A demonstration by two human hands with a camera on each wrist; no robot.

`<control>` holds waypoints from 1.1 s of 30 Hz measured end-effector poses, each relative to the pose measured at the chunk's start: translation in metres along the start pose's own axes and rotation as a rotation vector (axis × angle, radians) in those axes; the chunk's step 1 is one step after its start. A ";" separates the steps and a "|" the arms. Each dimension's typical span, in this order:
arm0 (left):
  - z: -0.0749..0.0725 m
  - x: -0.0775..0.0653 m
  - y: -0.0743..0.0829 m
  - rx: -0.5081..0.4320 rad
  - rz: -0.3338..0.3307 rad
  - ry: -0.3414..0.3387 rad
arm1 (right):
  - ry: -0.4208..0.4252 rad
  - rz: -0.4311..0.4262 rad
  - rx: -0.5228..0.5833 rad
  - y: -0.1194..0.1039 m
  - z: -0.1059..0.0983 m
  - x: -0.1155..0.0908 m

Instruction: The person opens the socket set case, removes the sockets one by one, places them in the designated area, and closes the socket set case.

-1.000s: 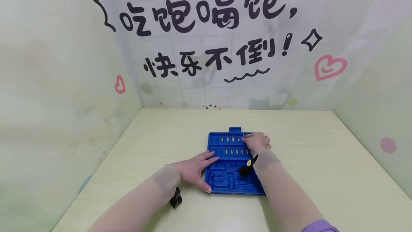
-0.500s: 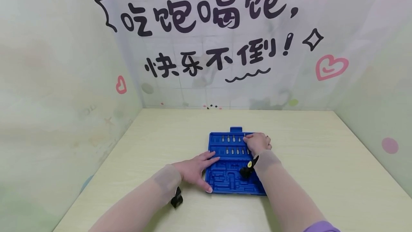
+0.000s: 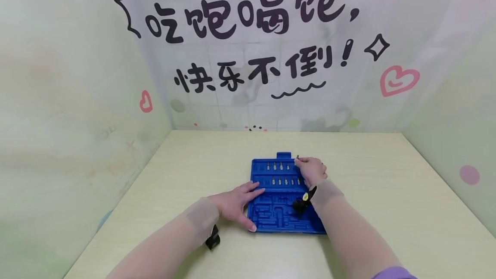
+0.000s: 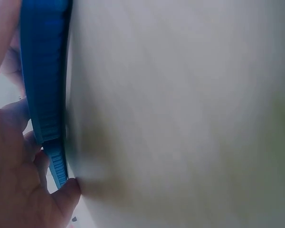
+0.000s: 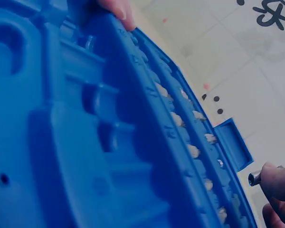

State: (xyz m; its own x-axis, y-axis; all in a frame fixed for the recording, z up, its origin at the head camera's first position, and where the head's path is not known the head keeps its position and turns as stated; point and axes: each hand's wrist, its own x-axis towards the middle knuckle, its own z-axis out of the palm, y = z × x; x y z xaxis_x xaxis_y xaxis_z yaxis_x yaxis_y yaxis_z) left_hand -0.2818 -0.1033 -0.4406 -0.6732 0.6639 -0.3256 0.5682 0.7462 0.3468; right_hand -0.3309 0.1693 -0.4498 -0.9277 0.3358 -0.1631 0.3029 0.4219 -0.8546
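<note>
My right fingers (image 5: 277,184) pinch a round metal bit (image 5: 254,179) by the far edge of the moulded blue case (image 3: 284,231); on the desk (image 3: 387,193), my left fingers (image 3: 253,193) spread wide against the case's ridged side.

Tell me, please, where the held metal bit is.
In the head view, the metal bit is pinched in the right hand, to the right of the blue latch tab.
</note>
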 end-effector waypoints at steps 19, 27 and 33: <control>0.000 0.000 -0.002 -0.018 0.010 0.005 | -0.011 -0.072 0.141 0.002 -0.052 0.010; 0.002 0.001 -0.004 -0.013 0.013 0.002 | -0.047 -0.053 -0.105 0.014 -0.076 0.012; 0.002 0.000 -0.004 -0.008 0.009 -0.001 | -0.068 -0.055 -0.230 0.018 -0.084 0.012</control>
State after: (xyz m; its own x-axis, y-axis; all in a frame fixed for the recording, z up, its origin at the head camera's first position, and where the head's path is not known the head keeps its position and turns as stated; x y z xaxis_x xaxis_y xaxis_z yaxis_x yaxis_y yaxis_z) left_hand -0.2835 -0.1061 -0.4442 -0.6677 0.6706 -0.3232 0.5706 0.7399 0.3563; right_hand -0.3181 0.2522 -0.4260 -0.9543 0.2531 -0.1588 0.2861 0.6209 -0.7298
